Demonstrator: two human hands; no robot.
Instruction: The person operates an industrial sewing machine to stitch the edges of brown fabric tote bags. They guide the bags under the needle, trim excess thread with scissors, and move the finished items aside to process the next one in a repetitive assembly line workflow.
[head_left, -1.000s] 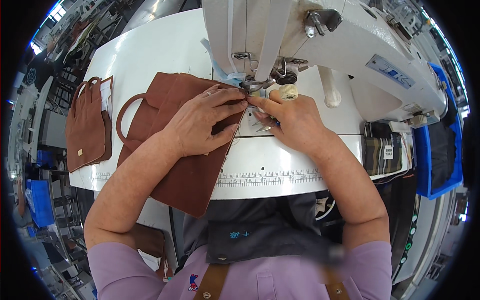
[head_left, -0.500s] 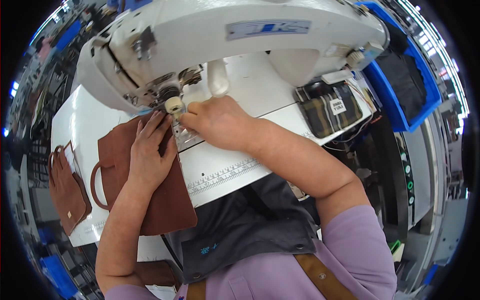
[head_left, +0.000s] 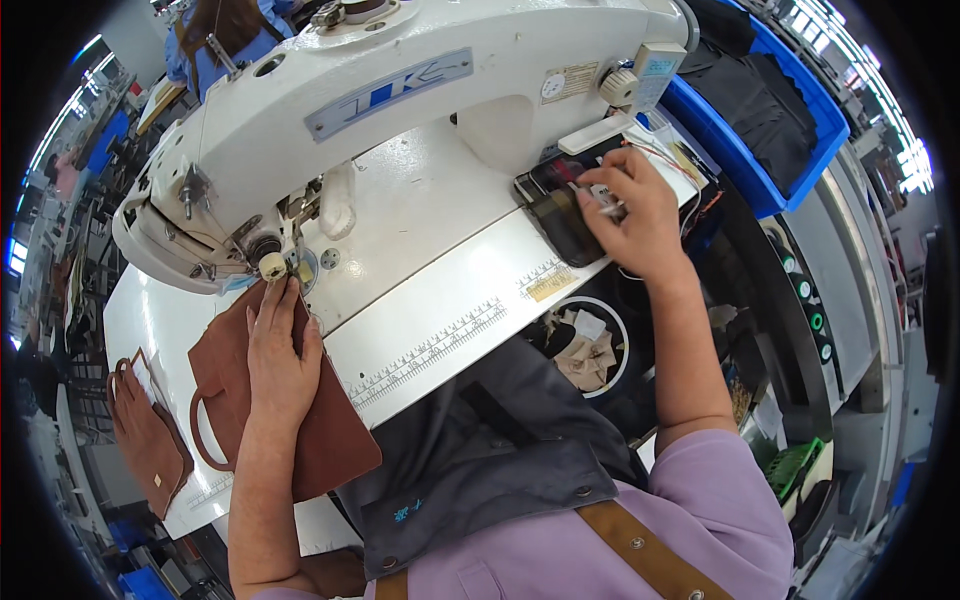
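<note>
My left hand lies flat, fingers stretched, on a brown leather bag piece with a loop handle. Its fingertips reach the round cream roller beside the needle area of the white sewing machine. Away to the right, my right hand is over a dark plaid pouch at the table's right end. Its fingers are curled, and something small and pale shows between them, too unclear to name.
A second brown leather bag piece with handles lies at the table's left. Beyond the right end stands a blue bin of black material. Below the table edge is a white-rimmed container with scraps. Another person sits behind the machine.
My right hand has left the needle area and moved right to the plaid pouch. My left hand stays on the brown leather. The whole view has shifted toward the right.
</note>
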